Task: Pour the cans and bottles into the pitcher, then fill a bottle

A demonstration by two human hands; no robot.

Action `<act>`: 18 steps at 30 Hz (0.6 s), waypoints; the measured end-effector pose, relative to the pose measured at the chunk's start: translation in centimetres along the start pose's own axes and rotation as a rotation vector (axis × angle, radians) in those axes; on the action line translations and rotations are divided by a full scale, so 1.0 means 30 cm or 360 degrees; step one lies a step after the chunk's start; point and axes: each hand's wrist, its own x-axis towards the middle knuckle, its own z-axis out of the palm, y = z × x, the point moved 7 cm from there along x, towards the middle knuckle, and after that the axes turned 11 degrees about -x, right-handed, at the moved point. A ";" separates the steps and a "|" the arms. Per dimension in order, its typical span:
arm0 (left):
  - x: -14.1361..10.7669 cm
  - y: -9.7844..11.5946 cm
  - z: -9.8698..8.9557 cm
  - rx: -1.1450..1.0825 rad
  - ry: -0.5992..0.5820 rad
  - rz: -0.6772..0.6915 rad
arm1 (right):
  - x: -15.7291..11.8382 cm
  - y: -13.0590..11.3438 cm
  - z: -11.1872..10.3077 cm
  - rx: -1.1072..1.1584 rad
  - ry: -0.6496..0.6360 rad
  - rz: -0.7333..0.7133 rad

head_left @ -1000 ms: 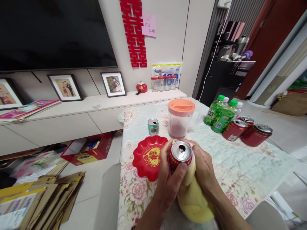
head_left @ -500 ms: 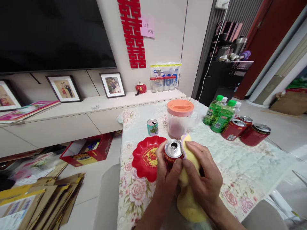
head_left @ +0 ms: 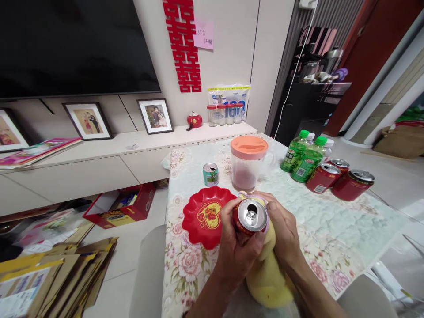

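Note:
Between my hands is an opened red drink can (head_left: 252, 215), its silver top facing up toward me. My left hand (head_left: 236, 249) is wrapped round its left side, thumb across the front. A soft yellow cloth (head_left: 270, 282) with a lilac edge lies against the can's right and far side and hangs down below. My right hand (head_left: 285, 229) grips this cloth and presses it to the can; part of those fingers is hidden behind it. Just left of my hands rests a red scalloped plate (head_left: 195, 221) with a gold heart print.
Beyond the plate stand a small green can (head_left: 211, 176) and a clear pitcher (head_left: 243, 170) with an orange lid. Green bottles (head_left: 306, 161) and several red cans (head_left: 323, 179) stand at the right. A flowered cloth (head_left: 188, 265) covers the table.
The can has moved slightly right and tilted, its mouth now turned to the far side. My right hand and the cloth have shifted round to the can's far side.

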 end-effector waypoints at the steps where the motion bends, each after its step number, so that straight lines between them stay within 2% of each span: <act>1: -0.003 -0.008 -0.003 0.0000 -0.0010 -0.0031 | 0.002 0.009 0.002 0.0010 -0.0004 0.0045; 4: -0.008 -0.018 -0.015 0.0026 -0.0017 -0.0098 | 0.007 0.033 0.013 -0.0001 -0.0026 0.0147; 10: -0.001 0.004 -0.017 -0.0091 0.0094 -0.0122 | 0.009 0.082 0.037 -0.0071 -0.0066 0.0248; 14: 0.007 0.007 -0.019 -0.0065 0.0143 -0.0081 | 0.008 0.087 0.042 -0.0205 -0.0104 0.0206; 18: 0.010 0.006 -0.022 -0.0062 0.0134 -0.0012 | 0.008 0.063 0.031 -0.0290 -0.0053 0.0112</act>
